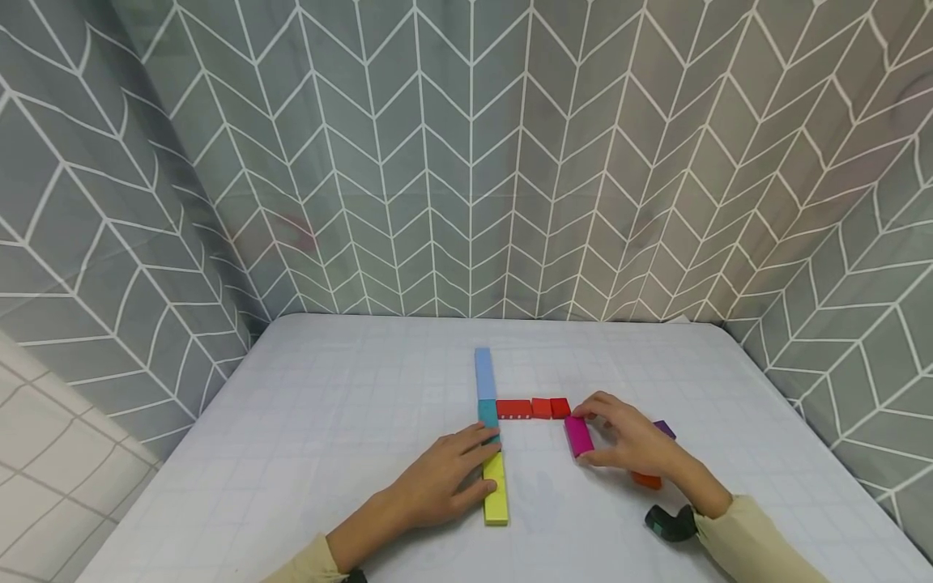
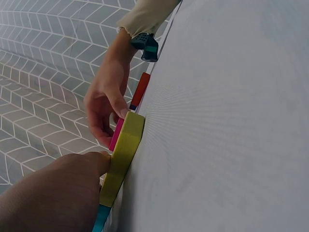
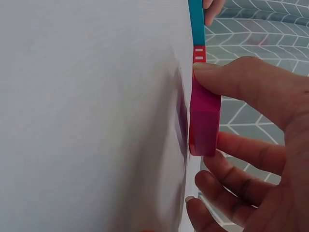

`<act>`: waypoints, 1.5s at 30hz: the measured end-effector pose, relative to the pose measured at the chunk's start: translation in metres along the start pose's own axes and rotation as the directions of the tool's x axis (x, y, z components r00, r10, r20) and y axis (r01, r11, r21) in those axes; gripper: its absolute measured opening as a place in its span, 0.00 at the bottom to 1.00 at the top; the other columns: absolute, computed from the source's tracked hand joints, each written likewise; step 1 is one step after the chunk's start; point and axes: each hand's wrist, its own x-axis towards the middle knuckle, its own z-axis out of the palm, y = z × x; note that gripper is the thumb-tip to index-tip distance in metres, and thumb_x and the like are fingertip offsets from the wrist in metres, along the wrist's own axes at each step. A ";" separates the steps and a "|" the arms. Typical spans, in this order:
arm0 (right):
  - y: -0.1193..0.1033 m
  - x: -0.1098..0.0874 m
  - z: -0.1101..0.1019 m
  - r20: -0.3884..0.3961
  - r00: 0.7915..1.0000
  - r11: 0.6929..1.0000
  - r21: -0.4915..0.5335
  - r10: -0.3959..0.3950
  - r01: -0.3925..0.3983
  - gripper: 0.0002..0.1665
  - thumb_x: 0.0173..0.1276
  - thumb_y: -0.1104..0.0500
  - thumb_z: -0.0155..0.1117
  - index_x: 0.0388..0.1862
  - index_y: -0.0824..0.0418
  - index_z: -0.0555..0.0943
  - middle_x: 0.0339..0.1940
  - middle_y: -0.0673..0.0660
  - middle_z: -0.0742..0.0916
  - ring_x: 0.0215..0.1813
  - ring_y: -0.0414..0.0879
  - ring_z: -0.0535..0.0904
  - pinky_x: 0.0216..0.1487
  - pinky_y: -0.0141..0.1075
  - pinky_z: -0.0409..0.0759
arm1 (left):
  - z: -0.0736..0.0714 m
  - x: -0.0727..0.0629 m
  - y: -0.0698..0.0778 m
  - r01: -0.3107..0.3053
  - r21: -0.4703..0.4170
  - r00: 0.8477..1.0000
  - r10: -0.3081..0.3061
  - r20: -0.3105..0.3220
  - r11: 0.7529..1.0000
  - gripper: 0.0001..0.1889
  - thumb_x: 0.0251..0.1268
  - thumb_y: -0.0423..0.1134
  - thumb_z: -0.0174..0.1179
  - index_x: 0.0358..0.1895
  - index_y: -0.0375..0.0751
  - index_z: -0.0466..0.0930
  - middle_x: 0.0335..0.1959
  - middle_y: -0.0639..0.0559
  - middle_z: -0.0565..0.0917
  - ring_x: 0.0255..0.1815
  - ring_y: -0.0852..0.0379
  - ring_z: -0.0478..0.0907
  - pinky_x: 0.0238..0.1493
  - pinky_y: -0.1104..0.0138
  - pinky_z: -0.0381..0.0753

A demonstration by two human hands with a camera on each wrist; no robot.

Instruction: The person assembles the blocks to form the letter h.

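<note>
In the head view, a light blue block (image 1: 484,374), a teal block (image 1: 487,411) and a yellow block (image 1: 496,506) line up in an upright column. My left hand (image 1: 452,478) lies over the column from the left, fingertips across the teal part and thumb at the yellow block's edge. A row of red blocks (image 1: 513,410) runs right from the teal one. At its right end, my right hand (image 1: 630,437) pinches a magenta block (image 1: 579,437) between thumb and fingers. The right wrist view shows the thumb on one end of that magenta block (image 3: 205,125).
Partly behind my right hand lie an orange block (image 1: 647,481) and a purple block (image 1: 665,429). A dark wrist device (image 1: 670,524) sits at the right sleeve. The white table (image 1: 350,380) ends at a patterned curtain (image 1: 466,162) at the back.
</note>
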 end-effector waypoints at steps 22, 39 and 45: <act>-0.004 0.008 0.008 -0.002 1.000 1.000 -0.022 -0.021 0.021 0.32 0.55 0.50 0.85 0.57 0.57 0.83 0.54 0.49 0.81 0.59 0.51 0.77 0.59 0.57 0.80 | -0.002 0.001 0.001 -0.004 0.008 1.000 0.004 -0.003 1.000 0.31 0.80 0.59 0.51 0.78 0.47 0.70 0.79 0.54 0.65 0.81 0.53 0.57 0.72 0.51 0.68; 0.002 0.007 0.010 -0.032 0.999 0.999 -0.008 -0.038 0.038 0.34 0.55 0.49 0.86 0.56 0.59 0.80 0.47 0.46 0.82 0.50 0.46 0.80 0.53 0.42 0.84 | -0.002 0.000 0.001 -0.001 -0.004 1.000 0.001 0.000 1.000 0.31 0.81 0.58 0.51 0.78 0.47 0.69 0.80 0.55 0.65 0.81 0.53 0.56 0.73 0.51 0.67; 0.003 0.007 0.010 -0.022 0.999 0.999 -0.013 -0.034 0.033 0.32 0.57 0.48 0.85 0.54 0.59 0.80 0.47 0.46 0.83 0.50 0.46 0.79 0.54 0.43 0.84 | -0.001 0.000 0.000 -0.004 -0.002 1.000 0.004 -0.006 1.000 0.31 0.80 0.59 0.51 0.78 0.47 0.69 0.80 0.55 0.65 0.81 0.53 0.57 0.73 0.51 0.67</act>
